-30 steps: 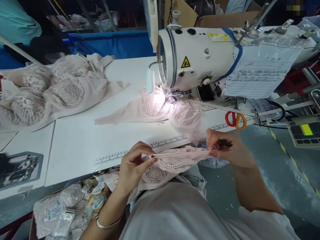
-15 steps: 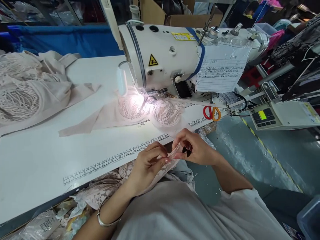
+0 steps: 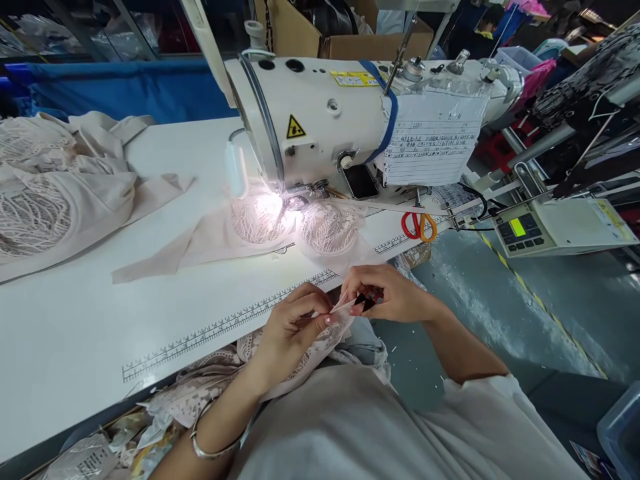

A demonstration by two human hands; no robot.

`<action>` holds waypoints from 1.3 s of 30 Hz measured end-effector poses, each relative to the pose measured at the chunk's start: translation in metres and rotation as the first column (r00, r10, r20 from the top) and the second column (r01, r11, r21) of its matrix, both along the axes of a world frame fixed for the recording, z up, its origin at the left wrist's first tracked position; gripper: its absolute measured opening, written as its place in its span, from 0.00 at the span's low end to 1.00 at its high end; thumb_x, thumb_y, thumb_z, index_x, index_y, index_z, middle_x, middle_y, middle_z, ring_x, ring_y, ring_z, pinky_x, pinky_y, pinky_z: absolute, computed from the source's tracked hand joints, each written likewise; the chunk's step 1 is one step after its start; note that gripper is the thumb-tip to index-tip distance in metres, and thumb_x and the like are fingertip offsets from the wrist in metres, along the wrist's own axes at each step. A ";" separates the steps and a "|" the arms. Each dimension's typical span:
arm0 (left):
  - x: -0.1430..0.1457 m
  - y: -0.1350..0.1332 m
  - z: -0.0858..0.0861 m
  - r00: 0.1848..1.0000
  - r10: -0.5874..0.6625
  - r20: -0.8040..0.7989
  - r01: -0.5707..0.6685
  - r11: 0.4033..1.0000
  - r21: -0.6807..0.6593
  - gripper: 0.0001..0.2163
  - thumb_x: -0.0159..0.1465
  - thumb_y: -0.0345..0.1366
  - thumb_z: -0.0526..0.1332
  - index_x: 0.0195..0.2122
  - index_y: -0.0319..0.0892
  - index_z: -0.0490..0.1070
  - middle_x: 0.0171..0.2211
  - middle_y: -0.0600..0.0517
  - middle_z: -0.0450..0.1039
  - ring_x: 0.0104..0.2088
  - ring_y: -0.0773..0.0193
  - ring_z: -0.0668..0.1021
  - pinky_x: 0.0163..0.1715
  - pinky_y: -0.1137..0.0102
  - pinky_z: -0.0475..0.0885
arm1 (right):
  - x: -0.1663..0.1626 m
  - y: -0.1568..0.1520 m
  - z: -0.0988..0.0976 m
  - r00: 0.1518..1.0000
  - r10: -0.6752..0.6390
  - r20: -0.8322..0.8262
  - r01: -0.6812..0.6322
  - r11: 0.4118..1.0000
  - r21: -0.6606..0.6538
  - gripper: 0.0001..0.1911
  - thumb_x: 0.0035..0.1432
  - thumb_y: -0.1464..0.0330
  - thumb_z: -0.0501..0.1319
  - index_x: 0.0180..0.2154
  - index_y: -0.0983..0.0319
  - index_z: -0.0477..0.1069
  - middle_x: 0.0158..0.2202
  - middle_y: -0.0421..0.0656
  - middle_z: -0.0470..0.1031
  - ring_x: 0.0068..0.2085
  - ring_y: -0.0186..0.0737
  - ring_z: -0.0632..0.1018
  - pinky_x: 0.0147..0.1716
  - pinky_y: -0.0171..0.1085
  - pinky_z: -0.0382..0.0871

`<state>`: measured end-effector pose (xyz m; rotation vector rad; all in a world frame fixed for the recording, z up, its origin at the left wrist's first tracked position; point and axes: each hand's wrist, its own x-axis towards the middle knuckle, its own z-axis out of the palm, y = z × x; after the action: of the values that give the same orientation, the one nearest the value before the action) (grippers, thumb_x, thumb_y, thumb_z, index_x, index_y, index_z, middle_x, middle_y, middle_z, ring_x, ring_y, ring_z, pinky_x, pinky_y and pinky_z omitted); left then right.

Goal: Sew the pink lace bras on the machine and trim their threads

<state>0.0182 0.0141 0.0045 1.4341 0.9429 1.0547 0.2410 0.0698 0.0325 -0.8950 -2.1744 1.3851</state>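
My left hand is closed, thumb and fingers pinching the edge of a pale pink lace bra at the table's front edge. My right hand is closed beside it, its fingertips at the same edge. Within the right palm are small thread snips, whose dark pointed blades show; the rest is hidden by the fingers. Another pale pink lace bra piece lies under the lit needle area of a white sewing machine, its band stretching left across the table.
A heap of similar bra pieces is on the left of the white table. Scissors with red and orange handles and a phone lie by the machine. A control box stands right. More lace hangs below the table edge.
The snips in my right hand have turned, and the right fingers have shifted along the lace edge. My left hand keeps its pinch. The whole view has moved slightly.
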 end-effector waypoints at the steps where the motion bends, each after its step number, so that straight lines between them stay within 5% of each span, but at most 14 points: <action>1: 0.000 -0.001 0.000 1.000 -0.004 0.016 0.004 1.000 -0.020 0.11 0.66 0.38 0.64 0.26 0.42 0.73 0.31 0.48 0.73 0.33 0.61 0.76 0.31 0.69 0.72 | 0.000 0.000 0.001 1.000 -0.020 -0.010 0.020 1.000 -0.001 0.09 0.62 0.62 0.65 0.35 0.61 0.72 0.35 0.42 0.78 0.28 0.31 0.70 0.26 0.31 0.61; 12: 0.002 -0.003 0.001 0.994 -0.026 0.103 0.042 0.987 -0.154 0.11 0.65 0.37 0.64 0.26 0.40 0.72 0.32 0.48 0.75 0.31 0.64 0.74 0.28 0.73 0.68 | -0.009 -0.009 0.003 0.958 -0.256 -0.128 0.243 0.964 -0.109 0.16 0.61 0.62 0.66 0.27 0.61 0.63 0.32 0.41 0.77 0.22 0.27 0.60 0.21 0.31 0.55; 19: 0.001 -0.005 0.000 0.998 -0.034 0.050 0.040 0.990 -0.132 0.10 0.67 0.35 0.63 0.28 0.41 0.71 0.34 0.48 0.76 0.33 0.65 0.76 0.30 0.75 0.69 | -0.011 -0.013 0.003 0.933 -0.345 -0.107 0.332 0.936 -0.119 0.17 0.59 0.56 0.67 0.32 0.59 0.65 0.29 0.38 0.72 0.26 0.30 0.67 0.25 0.32 0.62; 23: 0.001 -0.007 -0.001 0.999 -0.022 -0.034 0.021 0.999 -0.050 0.09 0.67 0.32 0.61 0.28 0.41 0.71 0.34 0.49 0.77 0.34 0.66 0.76 0.31 0.76 0.68 | -0.013 -0.012 0.009 0.952 -0.307 0.006 0.304 0.939 -0.158 0.12 0.63 0.60 0.64 0.44 0.60 0.70 0.31 0.37 0.71 0.29 0.31 0.69 0.30 0.32 0.64; 27: 0.002 -0.008 -0.001 0.999 -0.013 -0.038 0.012 0.999 -0.032 0.09 0.67 0.32 0.61 0.29 0.40 0.72 0.34 0.49 0.76 0.34 0.67 0.76 0.32 0.76 0.68 | -0.013 -0.008 0.016 0.964 -0.258 0.067 0.266 0.948 -0.177 0.14 0.62 0.58 0.65 0.32 0.63 0.72 0.26 0.36 0.67 0.26 0.29 0.64 0.26 0.32 0.57; 33: 0.004 -0.004 0.009 0.996 0.021 0.085 -0.001 0.973 -0.231 0.13 0.66 0.38 0.61 0.26 0.40 0.66 0.30 0.50 0.74 0.28 0.69 0.70 0.25 0.76 0.65 | -0.011 -0.006 0.021 0.971 -0.237 -0.038 0.216 0.931 -0.295 0.17 0.58 0.56 0.68 0.30 0.63 0.71 0.23 0.33 0.62 0.24 0.28 0.60 0.23 0.32 0.54; 39: 0.016 0.000 0.016 0.996 0.074 -0.056 -0.086 0.961 -0.263 0.09 0.60 0.41 0.67 0.36 0.41 0.73 0.31 0.52 0.76 0.29 0.67 0.74 0.26 0.76 0.68 | -0.023 -0.016 0.023 0.962 -0.274 -0.001 0.273 0.960 -0.059 0.08 0.60 0.66 0.65 0.31 0.63 0.72 0.26 0.36 0.68 0.26 0.29 0.65 0.26 0.31 0.59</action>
<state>0.0337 0.0137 0.0204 1.2103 1.1388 0.9175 0.2180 0.0538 0.0556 -1.1594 -1.9243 1.3171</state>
